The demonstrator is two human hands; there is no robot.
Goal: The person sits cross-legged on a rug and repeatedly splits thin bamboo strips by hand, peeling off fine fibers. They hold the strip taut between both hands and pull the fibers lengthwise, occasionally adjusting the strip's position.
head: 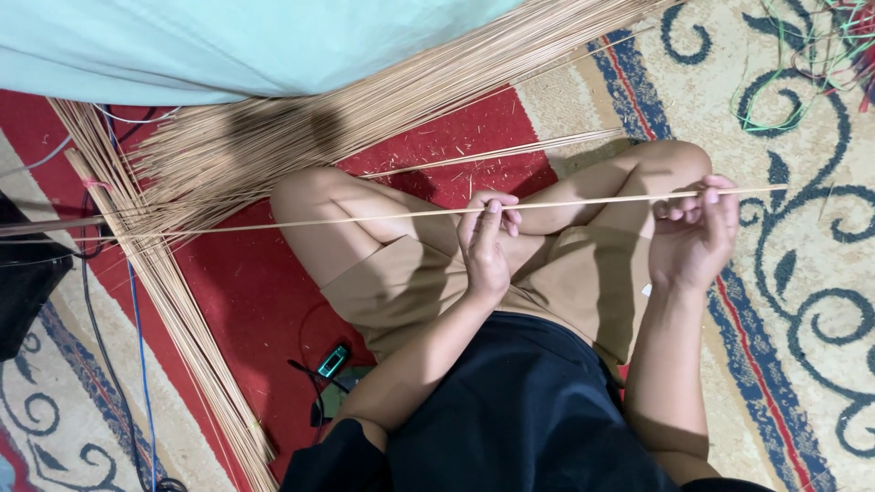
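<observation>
Thin stick point(365, 219) across lap: pale tan. Loose heap of sticks point(273, 146) behind: same straw beige, darker brown in shadow. Tied bundle point(173, 301) at side: light tan. Carpet point(793, 273): cream ground, dark blue scroll pattern, red and blue border stripes, plain red centre field. Cloth point(182, 46) at top: pale mint green. Shorts point(565, 282): khaki tan. Shirt point(529, 419): black. Cable point(141, 364) on floor: blue. Strings point(784, 91) at top corner: green, some red.
</observation>
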